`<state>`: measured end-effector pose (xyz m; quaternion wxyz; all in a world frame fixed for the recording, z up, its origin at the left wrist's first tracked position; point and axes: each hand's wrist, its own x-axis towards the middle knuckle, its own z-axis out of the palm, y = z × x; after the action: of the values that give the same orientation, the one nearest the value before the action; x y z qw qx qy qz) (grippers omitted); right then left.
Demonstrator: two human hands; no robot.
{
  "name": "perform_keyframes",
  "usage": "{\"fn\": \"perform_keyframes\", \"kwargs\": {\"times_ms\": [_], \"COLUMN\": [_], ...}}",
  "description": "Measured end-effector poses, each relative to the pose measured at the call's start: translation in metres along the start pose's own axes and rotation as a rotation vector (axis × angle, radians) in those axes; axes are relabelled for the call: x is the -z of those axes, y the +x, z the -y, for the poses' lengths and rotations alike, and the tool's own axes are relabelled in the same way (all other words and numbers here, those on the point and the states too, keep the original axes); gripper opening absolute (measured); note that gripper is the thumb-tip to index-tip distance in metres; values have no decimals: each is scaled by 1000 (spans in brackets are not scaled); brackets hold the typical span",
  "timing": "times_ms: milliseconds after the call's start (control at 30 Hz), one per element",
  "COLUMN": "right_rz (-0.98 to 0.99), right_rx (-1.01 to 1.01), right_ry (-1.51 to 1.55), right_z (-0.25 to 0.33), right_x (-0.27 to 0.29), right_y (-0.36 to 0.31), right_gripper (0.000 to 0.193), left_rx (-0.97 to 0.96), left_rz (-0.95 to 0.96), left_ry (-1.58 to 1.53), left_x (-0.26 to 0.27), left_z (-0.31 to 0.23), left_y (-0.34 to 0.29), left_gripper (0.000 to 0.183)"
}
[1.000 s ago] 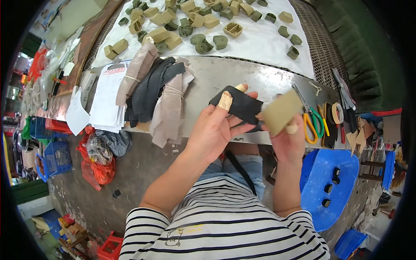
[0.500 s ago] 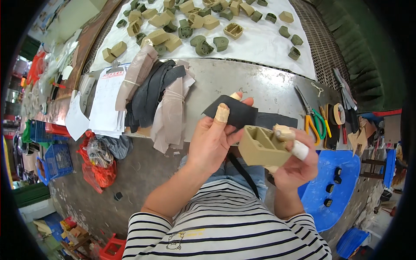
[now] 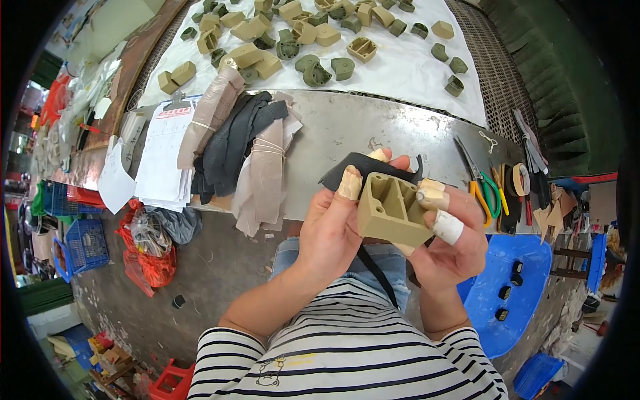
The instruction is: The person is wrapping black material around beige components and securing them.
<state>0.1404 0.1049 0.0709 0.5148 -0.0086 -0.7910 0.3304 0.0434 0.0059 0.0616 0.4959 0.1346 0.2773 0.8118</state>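
My left hand (image 3: 331, 230) and my right hand (image 3: 448, 243) together hold a tan moulded block (image 3: 391, 210) with a hollow, ribbed face turned up toward me. A black piece of sheet material (image 3: 363, 167) lies behind the block, pinched under my left fingers; a thin black strip hangs down from it toward my lap. Several of my fingertips are wrapped in tape. Both hands are above the near edge of the grey metal table (image 3: 373, 130).
Many tan and green moulded blocks (image 3: 320, 50) lie on a white sheet (image 3: 413, 73) at the far side. Bundles of brown, black and beige material (image 3: 243, 143) and papers (image 3: 163, 157) lie left. Scissors and pliers (image 3: 483, 187) and tape rolls lie right. A blue stool (image 3: 517, 293) stands beside me.
The tan block has been turned so its hollow face is up, and both hands have drawn closer to my body. The black sheet now sits behind the block.
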Motion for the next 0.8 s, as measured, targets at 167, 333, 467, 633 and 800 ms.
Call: {"fn": "perform_keyframes", "kwargs": {"times_ms": [167, 333, 467, 633, 800], "right_rz": [9, 42, -2, 35, 103], "right_rx": [9, 14, 14, 5, -40], "right_ry": [-23, -104, -132, -243, -288], "right_z": [-1, -5, -13, -11, -4], "right_x": [3, 8, 15, 12, 13], "right_y": [2, 3, 5, 13, 15], "right_gripper": [33, 35, 36, 38, 40], "left_rx": [8, 38, -249, -348, -376], "left_rz": [74, 77, 192, -57, -114], "left_ry": [30, 47, -57, 200, 403], "left_x": [1, 6, 49, 23, 13], "left_z": [-3, -5, 7, -2, -1], "left_y": [-1, 2, 5, 5, 3], "left_gripper": [50, 45, 30, 21, 20]}}
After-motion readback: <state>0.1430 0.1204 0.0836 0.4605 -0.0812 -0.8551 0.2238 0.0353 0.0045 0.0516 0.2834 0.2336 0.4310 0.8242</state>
